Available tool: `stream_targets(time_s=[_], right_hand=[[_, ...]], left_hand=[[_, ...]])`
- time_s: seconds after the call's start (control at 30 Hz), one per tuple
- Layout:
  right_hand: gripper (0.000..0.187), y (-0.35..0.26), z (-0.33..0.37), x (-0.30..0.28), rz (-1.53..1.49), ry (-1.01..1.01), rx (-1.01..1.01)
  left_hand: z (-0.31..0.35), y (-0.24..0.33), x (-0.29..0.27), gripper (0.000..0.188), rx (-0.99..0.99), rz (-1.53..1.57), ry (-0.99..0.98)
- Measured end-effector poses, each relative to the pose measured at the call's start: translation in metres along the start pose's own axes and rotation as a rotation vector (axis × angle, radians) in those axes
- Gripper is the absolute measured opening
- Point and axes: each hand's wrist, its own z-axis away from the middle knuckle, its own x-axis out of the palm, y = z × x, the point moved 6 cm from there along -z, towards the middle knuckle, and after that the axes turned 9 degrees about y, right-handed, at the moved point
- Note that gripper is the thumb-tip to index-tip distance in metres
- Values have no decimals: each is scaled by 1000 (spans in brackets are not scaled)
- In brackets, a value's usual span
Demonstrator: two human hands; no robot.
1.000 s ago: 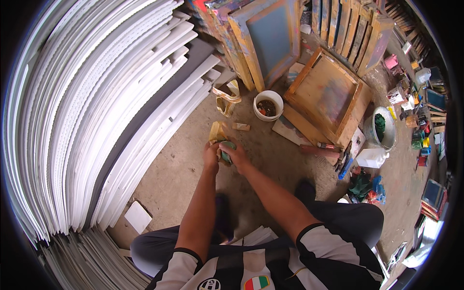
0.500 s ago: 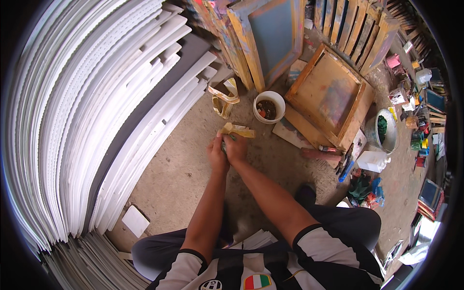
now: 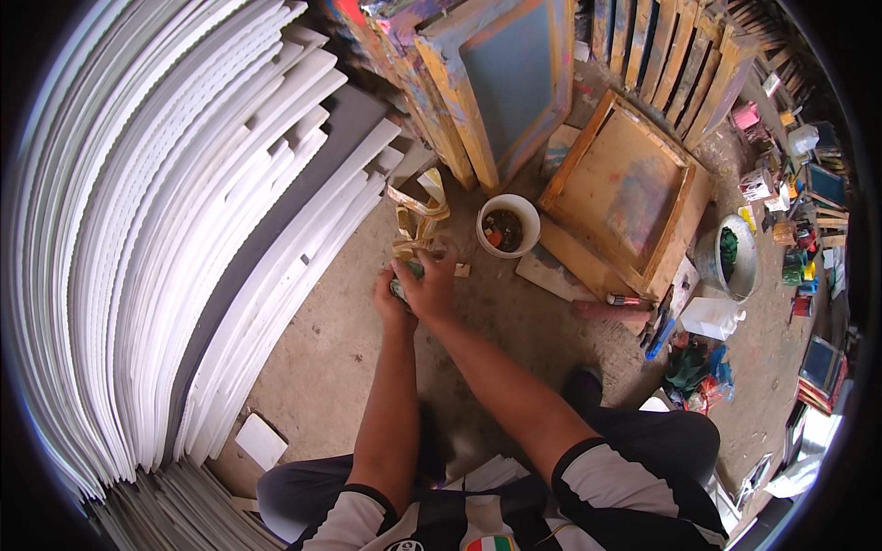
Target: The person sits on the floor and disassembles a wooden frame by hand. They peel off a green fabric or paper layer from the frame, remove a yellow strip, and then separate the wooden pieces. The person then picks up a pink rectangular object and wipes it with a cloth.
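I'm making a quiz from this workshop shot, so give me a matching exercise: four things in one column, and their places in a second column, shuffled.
Things:
1. white tub
2. white boards
3. wooden frame
4. metal bucket

Places:
A. stacked along the left
B. far right, green stuff inside
C. just right of the hands
D. flat on the floor, right of the tub

Pairs: 1-C, 2-A, 3-D, 4-B

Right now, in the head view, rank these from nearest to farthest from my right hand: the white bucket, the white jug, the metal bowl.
From the right hand:
1. White bucket, just up and right.
2. White jug, far right on the floor.
3. Metal bowl, slightly beyond the jug.
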Motion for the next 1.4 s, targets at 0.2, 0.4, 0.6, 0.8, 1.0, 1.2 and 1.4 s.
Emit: stream_targets(time_s=[0.2, 0.4, 0.6, 0.8, 1.0, 1.2, 1.4], right_hand=[[13, 6, -26, -1, -121, -76, 128], [20, 10, -44, 2, 162, -122, 44], [52, 3, -57, -2, 114, -11, -64], [46, 24, -56, -11, 84, -79, 93], [39, 40, -53, -23, 206, -135, 203], [38, 30, -33, -25, 295, -198, 227], [38, -3, -38, -31, 346, -197, 170]], left_hand=[[21, 19, 52, 46, -86, -22, -167], [-7, 20, 62, 29, -57, -190, -113], [-69, 53, 102, 36, 437, -457, 173], [-155, 7, 107, 58, 527, -922, 47], [-163, 11, 104, 53, 684, -1438, -242], [-126, 68, 124, 36, 774, -1607, -74], [-100, 79, 127, 48, 590, -1445, -150]])
